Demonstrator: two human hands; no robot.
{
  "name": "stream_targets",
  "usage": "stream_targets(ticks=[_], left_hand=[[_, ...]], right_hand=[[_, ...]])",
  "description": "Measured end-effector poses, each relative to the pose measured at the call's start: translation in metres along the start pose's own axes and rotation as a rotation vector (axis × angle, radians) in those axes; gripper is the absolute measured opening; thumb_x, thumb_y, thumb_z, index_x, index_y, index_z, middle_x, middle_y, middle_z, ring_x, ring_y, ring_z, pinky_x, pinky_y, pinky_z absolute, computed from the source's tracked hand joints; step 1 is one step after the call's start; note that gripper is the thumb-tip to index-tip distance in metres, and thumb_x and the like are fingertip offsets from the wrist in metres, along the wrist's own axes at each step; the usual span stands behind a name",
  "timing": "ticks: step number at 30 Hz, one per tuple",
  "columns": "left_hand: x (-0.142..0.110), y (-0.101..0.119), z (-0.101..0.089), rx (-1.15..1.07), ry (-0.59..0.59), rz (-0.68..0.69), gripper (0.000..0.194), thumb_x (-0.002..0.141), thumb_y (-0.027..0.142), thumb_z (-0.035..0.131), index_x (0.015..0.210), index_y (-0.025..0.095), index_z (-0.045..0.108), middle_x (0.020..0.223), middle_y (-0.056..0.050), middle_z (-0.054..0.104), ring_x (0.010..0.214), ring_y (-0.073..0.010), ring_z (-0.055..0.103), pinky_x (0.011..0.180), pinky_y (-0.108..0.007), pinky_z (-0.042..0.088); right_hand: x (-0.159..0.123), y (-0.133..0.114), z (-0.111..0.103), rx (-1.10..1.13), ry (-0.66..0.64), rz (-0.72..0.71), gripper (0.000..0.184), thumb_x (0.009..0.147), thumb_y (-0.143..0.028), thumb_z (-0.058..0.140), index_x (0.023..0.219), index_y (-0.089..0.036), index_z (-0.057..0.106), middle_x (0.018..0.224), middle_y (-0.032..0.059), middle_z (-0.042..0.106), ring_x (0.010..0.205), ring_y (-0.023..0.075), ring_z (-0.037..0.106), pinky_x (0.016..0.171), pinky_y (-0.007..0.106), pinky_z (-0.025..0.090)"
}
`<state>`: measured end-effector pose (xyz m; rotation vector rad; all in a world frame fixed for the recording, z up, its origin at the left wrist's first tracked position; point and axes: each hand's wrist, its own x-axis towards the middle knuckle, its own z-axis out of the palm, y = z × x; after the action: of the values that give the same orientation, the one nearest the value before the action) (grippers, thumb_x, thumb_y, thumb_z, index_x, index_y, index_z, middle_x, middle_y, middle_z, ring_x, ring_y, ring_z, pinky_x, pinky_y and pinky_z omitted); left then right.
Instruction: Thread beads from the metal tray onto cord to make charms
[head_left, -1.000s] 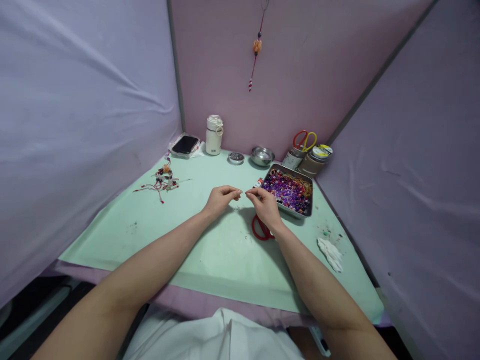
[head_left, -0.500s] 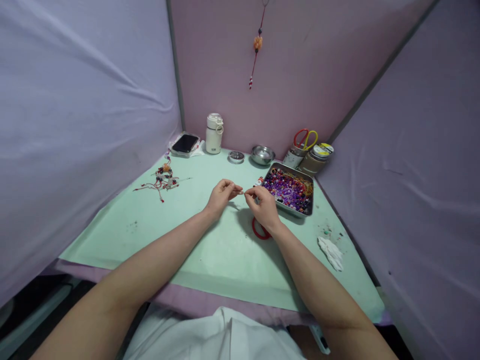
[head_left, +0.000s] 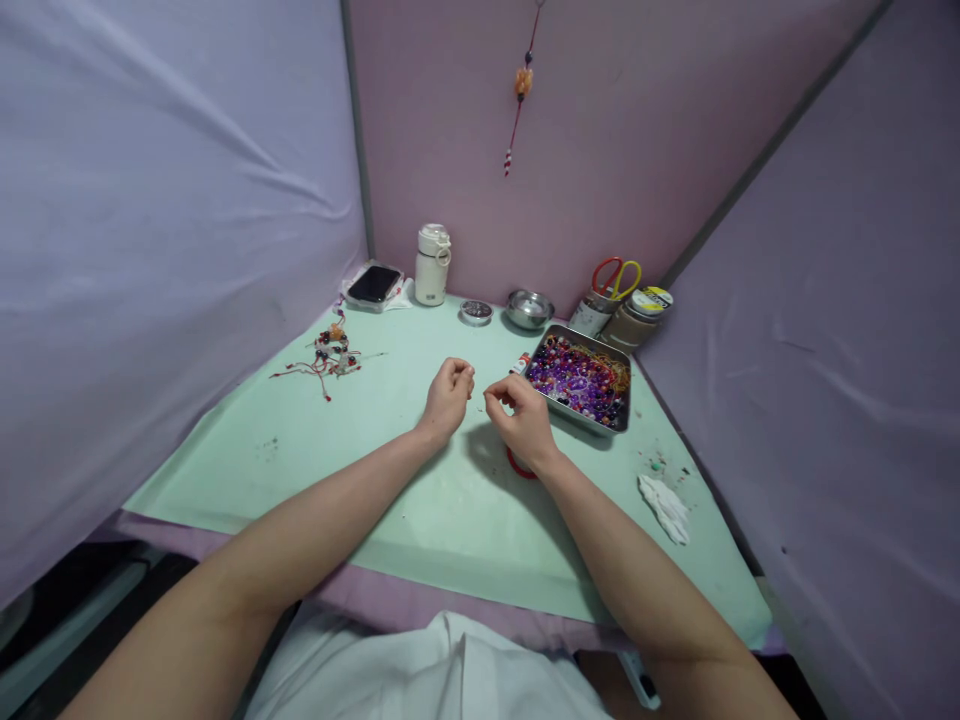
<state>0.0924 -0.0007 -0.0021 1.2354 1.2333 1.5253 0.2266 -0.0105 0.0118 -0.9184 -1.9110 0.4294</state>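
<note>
My left hand (head_left: 448, 395) is closed, its fingers curled in over the middle of the table; whatever they hold is too small to make out. Just to its right, my right hand (head_left: 519, 415) pinches thumb and forefinger together, also around something I cannot make out. A small gap separates the two hands. Beneath my right hand lies a pair of red-handled scissors (head_left: 519, 464), mostly covered by it. Beyond that hand stands a metal tray (head_left: 592, 424) full of purple, red and dark beads (head_left: 574, 380). A small red-and-white item (head_left: 520, 364) rests against the tray's left side.
Strung beads with red cords (head_left: 334, 355) lie at left. Along the back are a phone (head_left: 375, 284), a white bottle (head_left: 432, 265), a small round dish (head_left: 476, 312), a metal bowl (head_left: 529, 309), scissors in a can (head_left: 592, 313) and a jar (head_left: 637, 318). A white cloth (head_left: 664, 508) lies right.
My hands, whose fingertips almost met half a second ago, have drawn slightly apart. My left hand's fingers have curled in and turned upward. The view has shifted slightly.
</note>
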Motion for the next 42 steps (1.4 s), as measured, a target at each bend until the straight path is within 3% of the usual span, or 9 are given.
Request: stream_targets(ticks=[6,13,18,22,32,42], left_hand=[[0.006,0.000,-0.003,-0.103,-0.040,-0.001,0.017,0.075,0.034,0.060,0.077,0.019,0.054,0.063,0.002,0.053,0.062,-0.0110,0.049,0.067,-0.027,0.040],[0.001,0.008,-0.004,-0.173,-0.143,-0.087,0.038,0.066,0.026,0.067,0.101,0.018,0.053,0.068,0.003,0.062,0.070,-0.0127,0.057,0.077,-0.030,0.041],[0.002,0.007,-0.007,-0.119,-0.197,-0.159,0.028,0.061,0.026,0.071,0.085,0.017,0.060,0.068,-0.001,0.064,0.067,-0.0138,0.057,0.074,-0.032,0.042],[0.002,0.006,-0.008,-0.050,-0.265,-0.155,0.016,0.063,0.029,0.071,0.070,0.016,0.066,0.067,-0.003,0.064,0.066,-0.0139,0.055,0.072,-0.032,0.042],[-0.001,0.013,-0.007,-0.142,-0.316,-0.328,0.023,0.063,0.036,0.073,0.071,0.015,0.069,0.069,-0.005,0.063,0.065,-0.0128,0.052,0.066,-0.029,0.038],[0.001,0.008,-0.007,-0.203,-0.344,-0.371,0.021,0.064,0.036,0.073,0.071,0.016,0.069,0.065,-0.001,0.058,0.060,-0.0095,0.048,0.061,-0.027,0.034]], right_hand=[[0.007,0.008,-0.002,0.331,0.094,0.322,0.011,0.074,-0.028,0.056,0.070,-0.018,0.058,0.068,-0.0001,0.058,0.064,0.0133,0.050,0.061,0.026,0.039],[0.010,0.022,-0.005,0.450,0.092,0.435,0.016,0.071,-0.035,0.062,0.071,-0.019,0.061,0.065,-0.0012,0.058,0.062,0.0129,0.050,0.060,0.026,0.039],[0.012,0.021,-0.012,0.336,-0.037,0.360,0.020,0.075,-0.037,0.060,0.075,-0.018,0.065,0.074,0.0018,0.065,0.071,0.0158,0.056,0.068,0.029,0.042],[0.014,0.023,-0.016,0.180,-0.058,0.269,0.019,0.078,-0.035,0.058,0.075,-0.019,0.066,0.077,0.0037,0.067,0.075,0.0178,0.058,0.071,0.030,0.042],[0.013,0.023,-0.018,0.091,-0.045,0.200,0.017,0.080,-0.032,0.056,0.075,-0.019,0.067,0.077,0.0039,0.065,0.071,0.0169,0.057,0.065,0.030,0.043],[0.012,0.024,-0.018,-0.016,-0.025,0.064,0.012,0.083,-0.026,0.055,0.078,-0.021,0.065,0.079,0.0034,0.063,0.073,0.0167,0.055,0.067,0.030,0.043]])
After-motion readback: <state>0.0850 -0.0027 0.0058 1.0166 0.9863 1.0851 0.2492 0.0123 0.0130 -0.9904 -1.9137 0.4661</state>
